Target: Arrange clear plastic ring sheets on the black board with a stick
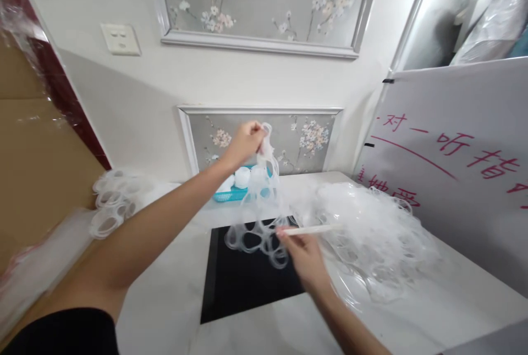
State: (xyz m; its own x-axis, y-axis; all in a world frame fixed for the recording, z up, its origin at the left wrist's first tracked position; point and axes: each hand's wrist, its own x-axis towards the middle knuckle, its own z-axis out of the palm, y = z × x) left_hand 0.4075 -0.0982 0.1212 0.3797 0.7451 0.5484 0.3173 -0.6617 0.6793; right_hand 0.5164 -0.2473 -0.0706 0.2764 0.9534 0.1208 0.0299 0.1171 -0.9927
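My left hand [247,143] is raised in the middle, its fingers pinched on the top of a translucent plastic sheet with ring-shaped holes [259,195]. The sheet hangs down in front of a blue basket and over a black mat [243,294], its lower rings spread and slightly blurred. Lower and to the right, my right hand [305,259] is closed on a thin white stick [313,229] that points right. The fingertips of that hand are beside the sheet's lower rings; whether they touch it I cannot tell.
A large heap of similar ringed plastic [363,223] lies on the right of the white table [157,311]. More ringed pieces [111,201] sit at left, near a cardboard box [37,173]. The blue basket [231,195] holds white items. A whiteboard [454,118] with red writing stands right.
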